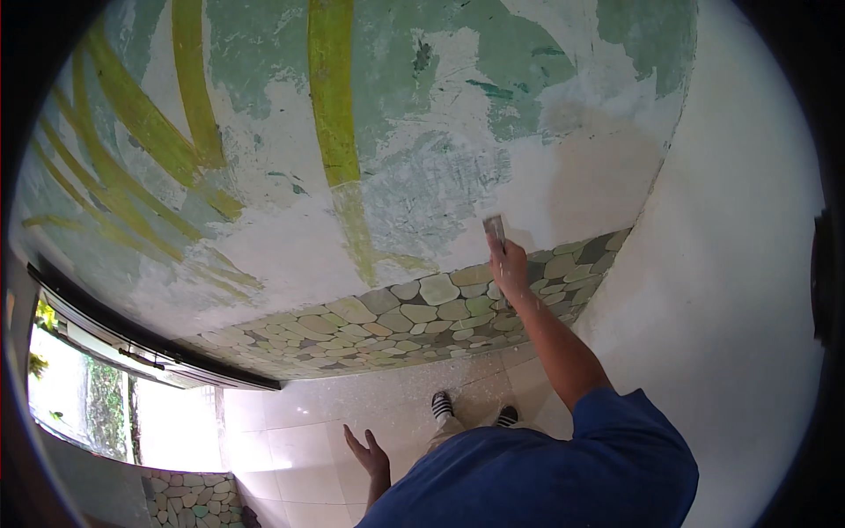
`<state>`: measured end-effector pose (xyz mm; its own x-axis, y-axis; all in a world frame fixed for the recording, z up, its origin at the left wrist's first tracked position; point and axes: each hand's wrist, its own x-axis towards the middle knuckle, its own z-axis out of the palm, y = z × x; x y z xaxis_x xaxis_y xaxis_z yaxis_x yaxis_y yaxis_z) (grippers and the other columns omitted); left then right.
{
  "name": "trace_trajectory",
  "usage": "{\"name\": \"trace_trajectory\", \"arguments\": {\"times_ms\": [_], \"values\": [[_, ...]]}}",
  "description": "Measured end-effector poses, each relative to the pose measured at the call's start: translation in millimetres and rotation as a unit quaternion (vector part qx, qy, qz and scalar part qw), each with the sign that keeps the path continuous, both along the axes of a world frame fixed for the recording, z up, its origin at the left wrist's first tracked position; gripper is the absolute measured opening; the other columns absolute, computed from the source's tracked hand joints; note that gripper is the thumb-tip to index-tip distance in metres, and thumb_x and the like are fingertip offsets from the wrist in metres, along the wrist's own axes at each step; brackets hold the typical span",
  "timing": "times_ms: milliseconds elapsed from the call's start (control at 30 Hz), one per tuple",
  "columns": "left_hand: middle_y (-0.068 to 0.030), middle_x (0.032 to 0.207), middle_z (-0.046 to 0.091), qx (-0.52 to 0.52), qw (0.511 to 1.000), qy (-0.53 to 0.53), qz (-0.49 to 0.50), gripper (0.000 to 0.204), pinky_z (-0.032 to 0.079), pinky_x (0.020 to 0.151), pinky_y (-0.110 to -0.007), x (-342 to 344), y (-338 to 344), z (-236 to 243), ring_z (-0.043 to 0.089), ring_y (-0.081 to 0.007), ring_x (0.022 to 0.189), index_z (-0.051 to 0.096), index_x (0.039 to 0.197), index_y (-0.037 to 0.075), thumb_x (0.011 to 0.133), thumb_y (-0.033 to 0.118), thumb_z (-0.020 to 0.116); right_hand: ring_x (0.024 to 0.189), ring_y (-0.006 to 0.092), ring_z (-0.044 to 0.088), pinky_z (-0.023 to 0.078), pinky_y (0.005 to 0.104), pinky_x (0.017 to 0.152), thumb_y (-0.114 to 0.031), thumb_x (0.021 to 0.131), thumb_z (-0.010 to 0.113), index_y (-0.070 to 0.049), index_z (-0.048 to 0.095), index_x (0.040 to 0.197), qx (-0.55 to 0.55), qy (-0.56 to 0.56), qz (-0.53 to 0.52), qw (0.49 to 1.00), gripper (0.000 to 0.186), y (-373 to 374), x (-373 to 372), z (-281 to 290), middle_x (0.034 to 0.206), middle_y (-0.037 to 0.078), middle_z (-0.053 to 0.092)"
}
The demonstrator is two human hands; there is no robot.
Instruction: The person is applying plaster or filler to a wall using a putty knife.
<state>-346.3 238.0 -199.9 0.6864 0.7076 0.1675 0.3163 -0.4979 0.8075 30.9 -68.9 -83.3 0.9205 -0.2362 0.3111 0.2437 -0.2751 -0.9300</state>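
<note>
Right hand (509, 268) grip is clenched on a scraper (495, 231), blade pointing up, long axis upright against the wall (422, 158); left hand (370, 453) hangs released.

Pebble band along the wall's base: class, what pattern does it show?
A mosaic of rounded grey, green and tan stone pebbles, clearest in the head view.

Bright daylight from doorway (114, 405) at lower left, overexposed there, soft shadows, strong fisheye bending, dark vignetted rim.
</note>
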Motion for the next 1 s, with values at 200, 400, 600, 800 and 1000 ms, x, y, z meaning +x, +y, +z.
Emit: {"name": "trace_trajectory", "arguments": {"times_ms": [200,400,600,800,1000], "values": [[-0.0214,0.146,0.025,-0.003,1.0,-0.002,-0.002,0.059,0.017,0.111,-0.045,0,-3,1,0.02,-0.0354,0.136,0.024,0.142,0.002,0.093,0.021,0.05,0.041,0.0167,0.047,0.039,0.0335,0.044,-0.045,0.09,0.053,-0.002,0.049,0.06,-0.142,-0.161,-0.047,0.976,0.054,4,15,-11,0.046,0.006,0.045],[-0.0224,0.146,0.024,0.004,1.0,-0.004,0.012,0.059,0.017,0.111,-0.046,-7,3,1,0.02,-0.0364,0.136,0.023,0.142,0.001,0.093,0.021,0.05,0.037,0.0125,0.043,0.036,0.0304,0.038,-0.044,0.089,0.055,-0.003,0.05,0.061,0.112,-0.004,0.053,0.992,0.05,37,19,33,0.047,0.002,0.043],[-0.0226,0.145,0.025,0.0,1.0,0.001,-0.008,0.059,0.017,0.111,-0.046,3,-9,-1,0.021,-0.0365,0.136,0.024,0.142,0.002,0.094,0.023,0.05,0.036,0.0105,0.041,0.034,0.0276,0.036,-0.047,0.091,0.051,-0.005,0.045,0.058,0.057,0.036,-0.028,0.997,0.054,-4,4,-59,0.046,0.0,0.042],[-0.0223,0.145,0.025,0.002,1.0,0.005,0.014,0.059,0.017,0.111,-0.046,-10,3,-1,0.02,-0.0364,0.136,0.024,0.142,0.001,0.094,0.023,0.05,0.038,0.013,0.04,0.032,0.0307,0.039,-0.047,0.091,0.052,-0.008,0.042,0.056,0.137,0.08,0.036,0.987,0.053,7,11,53,0.046,0.001,0.042],[-0.0219,0.145,0.025,0.005,1.0,-0.005,0.006,0.058,0.017,0.111,-0.045,3,3,1,0.02,-0.0364,0.136,0.024,0.142,0.001,0.094,0.023,0.05,0.033,0.0088,0.039,0.03,0.0265,0.032,-0.041,0.092,0.054,-0.006,0.046,0.06,0.128,0.063,-0.008,0.99,0.047,-20,-5,-27,0.044,0.0,0.039]]}}
